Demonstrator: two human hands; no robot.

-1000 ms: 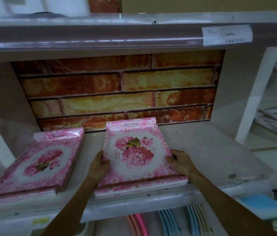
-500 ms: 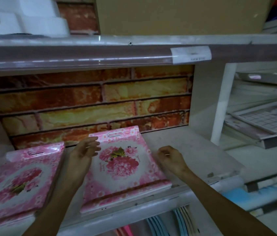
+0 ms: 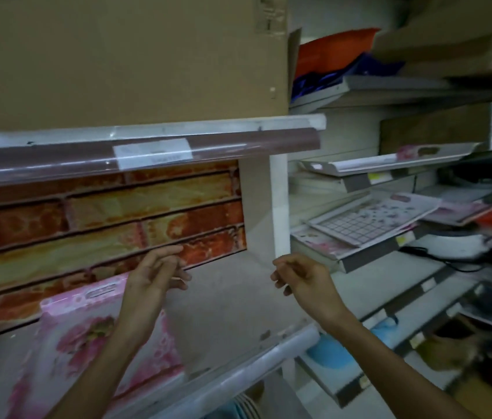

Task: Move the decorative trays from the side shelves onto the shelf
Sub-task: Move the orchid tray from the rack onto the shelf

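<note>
Head view: pink floral tray (image 3: 87, 337) lies on the shelf (image 3: 232, 303), left of centre. Left hand (image 3: 151, 276) and right hand (image 3: 302, 278) hover above it, each grip loosely spread, holding nothing. Judged step: between placements. Next move calls for reaching right to the side-shelf trays (image 3: 368, 219).

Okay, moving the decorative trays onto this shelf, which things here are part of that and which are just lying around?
Part of the job:
pink floral tray already lying on the shelf
grid-pattern tray on the side shelves
left hand and right hand, both holding nothing

Just lying about:
cardboard box
price label
blue item below
</note>
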